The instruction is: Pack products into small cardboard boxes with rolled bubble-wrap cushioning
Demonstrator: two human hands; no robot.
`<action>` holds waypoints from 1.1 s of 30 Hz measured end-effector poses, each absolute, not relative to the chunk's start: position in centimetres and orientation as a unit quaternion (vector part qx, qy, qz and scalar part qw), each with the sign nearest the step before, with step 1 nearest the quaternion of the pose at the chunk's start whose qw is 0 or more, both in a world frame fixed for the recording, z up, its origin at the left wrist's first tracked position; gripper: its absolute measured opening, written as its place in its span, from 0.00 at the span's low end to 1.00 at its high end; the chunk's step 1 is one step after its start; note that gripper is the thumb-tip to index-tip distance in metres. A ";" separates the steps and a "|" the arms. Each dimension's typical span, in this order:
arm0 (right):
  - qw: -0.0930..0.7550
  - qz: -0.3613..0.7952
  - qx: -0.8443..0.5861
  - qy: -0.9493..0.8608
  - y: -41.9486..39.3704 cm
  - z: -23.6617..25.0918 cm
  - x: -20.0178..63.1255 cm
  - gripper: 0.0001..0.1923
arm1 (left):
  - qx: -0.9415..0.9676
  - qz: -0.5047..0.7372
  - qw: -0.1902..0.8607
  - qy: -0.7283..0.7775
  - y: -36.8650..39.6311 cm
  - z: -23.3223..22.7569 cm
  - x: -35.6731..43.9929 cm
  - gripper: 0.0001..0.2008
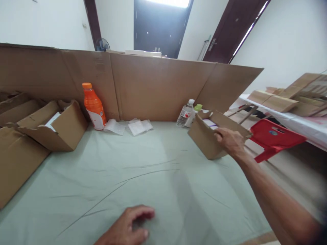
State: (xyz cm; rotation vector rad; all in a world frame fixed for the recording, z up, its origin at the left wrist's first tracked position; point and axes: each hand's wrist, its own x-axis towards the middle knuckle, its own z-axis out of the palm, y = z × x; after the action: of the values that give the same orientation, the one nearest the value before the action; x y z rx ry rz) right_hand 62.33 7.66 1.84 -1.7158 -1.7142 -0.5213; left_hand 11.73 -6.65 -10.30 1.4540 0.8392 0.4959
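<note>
While the right hand point(230, 140) clamps the small open brown cardboard box point(208, 137) by its rim, steadying it beside the clear water bottle point(185, 114), the left hand point(127, 226) rests loosely curled, holding nothing, on the pale green table point(143, 177).

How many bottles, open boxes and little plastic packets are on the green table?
Bottles: 3 (orange drink bottle, clear water bottle, green-capped bottle)
Open cardboard boxes: 2 (left box, right box gripped by the right hand)
Clear plastic packets: 2 (left packet, right packet)
Total: 7
</note>
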 end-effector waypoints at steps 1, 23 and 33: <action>0.310 -0.198 -0.650 -0.665 6.4 1.5 60.6 0.18 | 0.629 0.239 0.626 0.395 -6.0 -10.3 10.4 0.22; 0.426 0.379 -0.590 -0.572 -2.2 -8.2 35.3 0.25 | 0.502 0.447 0.379 0.636 -0.9 -13.1 4.0 0.29; 0.383 0.352 -0.552 -0.651 8.6 -7.6 34.1 0.21 | 0.425 0.572 0.378 0.592 4.8 -11.9 3.1 0.31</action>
State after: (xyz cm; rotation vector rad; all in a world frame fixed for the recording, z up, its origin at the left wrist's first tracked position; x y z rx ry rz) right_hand 34.11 8.61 -7.56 -1.4084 -1.6611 0.8974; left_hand 3.14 4.82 -11.85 1.0857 1.5128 1.4612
